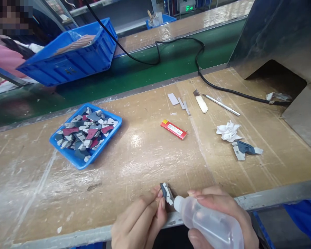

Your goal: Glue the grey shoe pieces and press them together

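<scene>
My left hand (140, 221) pinches a small grey-and-white cut piece (166, 193) between thumb and fingers at the near edge of the bench. My right hand (223, 214) grips a clear squeeze bottle (209, 223), tilted so its nozzle touches the piece. A blue tray (57, 141) to the far left holds several grey, maroon and white cut pieces. Another grey piece (245, 148) lies on the bench to the right, beside a crumpled white wipe (228, 130).
A red lighter (173, 129), a small knife (200, 102), a metal rod (221, 104) and white strips (178, 101) lie mid-bench. A black cable (212, 84) runs to a grey machine housing (282, 38). A blue crate (69, 55) sits on the green conveyor; another person sits at the far left.
</scene>
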A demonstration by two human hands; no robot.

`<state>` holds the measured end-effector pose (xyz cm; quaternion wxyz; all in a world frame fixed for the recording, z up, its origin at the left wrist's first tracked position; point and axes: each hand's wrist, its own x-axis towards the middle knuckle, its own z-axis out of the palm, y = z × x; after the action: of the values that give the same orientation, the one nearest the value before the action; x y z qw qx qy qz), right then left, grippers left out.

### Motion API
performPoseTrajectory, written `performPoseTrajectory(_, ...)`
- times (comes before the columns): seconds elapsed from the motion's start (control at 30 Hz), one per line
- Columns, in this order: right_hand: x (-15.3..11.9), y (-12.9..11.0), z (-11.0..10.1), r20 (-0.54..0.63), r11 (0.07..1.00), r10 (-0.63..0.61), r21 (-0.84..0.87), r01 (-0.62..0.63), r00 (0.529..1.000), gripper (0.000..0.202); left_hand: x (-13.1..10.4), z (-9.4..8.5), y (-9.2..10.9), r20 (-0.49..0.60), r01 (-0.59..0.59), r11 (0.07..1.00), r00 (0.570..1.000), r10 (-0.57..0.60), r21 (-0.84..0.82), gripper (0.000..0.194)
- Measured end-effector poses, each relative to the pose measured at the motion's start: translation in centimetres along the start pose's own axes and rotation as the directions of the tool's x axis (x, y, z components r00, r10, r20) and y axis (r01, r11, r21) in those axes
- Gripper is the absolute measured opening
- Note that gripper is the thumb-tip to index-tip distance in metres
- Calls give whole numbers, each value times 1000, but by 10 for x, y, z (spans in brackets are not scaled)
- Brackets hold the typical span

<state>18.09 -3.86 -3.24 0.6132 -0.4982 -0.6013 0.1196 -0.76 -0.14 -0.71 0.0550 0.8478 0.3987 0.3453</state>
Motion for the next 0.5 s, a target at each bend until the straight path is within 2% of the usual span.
performPoseTrajectory(0.07, 1, -1, 0, 2, 1000, -14, -3, 14, 1000, 40, 0, -1, -2, 19, 32, 999, 999, -31, -32, 10)
performPoseTrajectory(0.17, 3, -2, -1, 4, 999, -26, 26, 26, 1000, 33, 1, 0, -3, -16, 58, 996, 998, -59, -74, 13)
performPoseTrajectory(0.33, 9, 2, -5, 129, 996, -60, 69, 51, 990, 32, 3, 0, -1, 8, 104, 991, 995, -104, -81, 14)
performPoseTrajectory(0.5, 21, -4, -7, 98, 994, -82, 77, 74, 992, 25, 6, -1, 0, 22, 127, 986, 992, -126, -110, 15)
